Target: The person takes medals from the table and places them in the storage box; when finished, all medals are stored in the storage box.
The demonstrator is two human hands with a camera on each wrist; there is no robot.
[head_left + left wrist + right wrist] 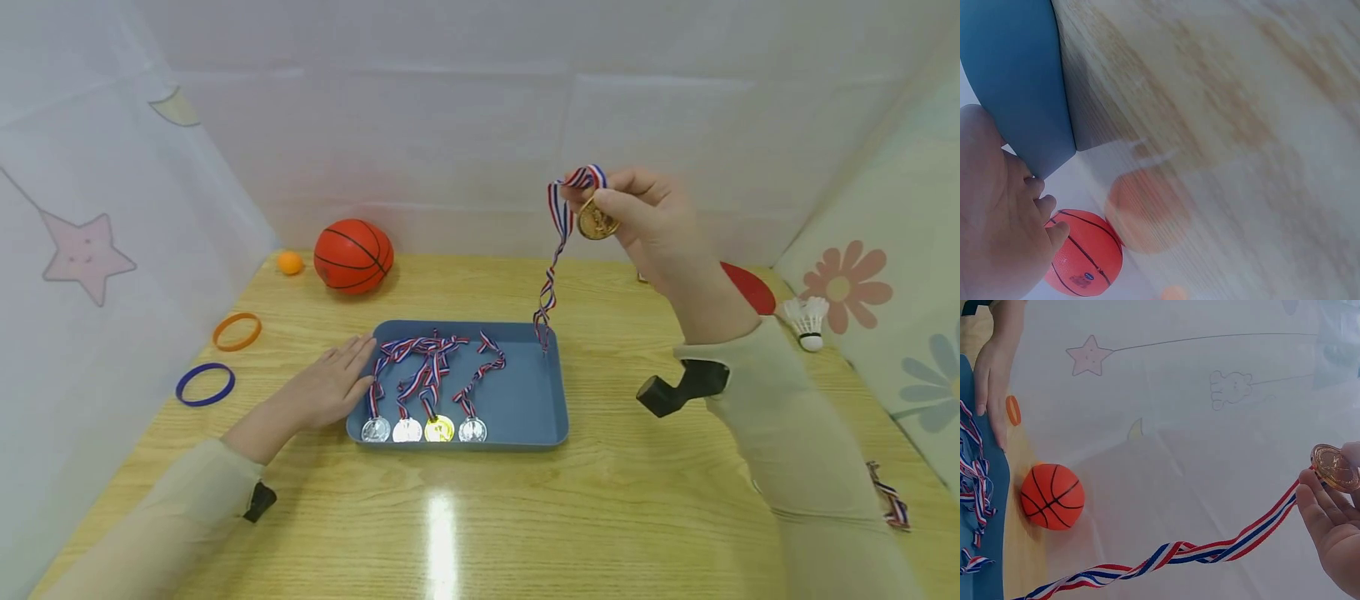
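Observation:
My right hand (626,208) is raised above the table's far right and pinches a bronze medal (597,222) (1335,467). Its red, white and blue ribbon (555,258) (1210,553) hangs down to the far right corner of a blue tray (525,400). In the tray lie several medals (423,429) in a row along the near wall, ribbons spread behind them. My left hand (330,387) (997,237) lies flat on the table with straight fingers touching the tray's left edge (1022,94).
A small basketball (353,256) (1085,253) (1052,496) and an orange ball (289,262) sit at the back left. Orange (237,331) and blue (205,384) rings lie left. A shuttlecock (806,321), a red paddle (750,287) and another ribbon (888,500) lie right. Cloth walls surround the table.

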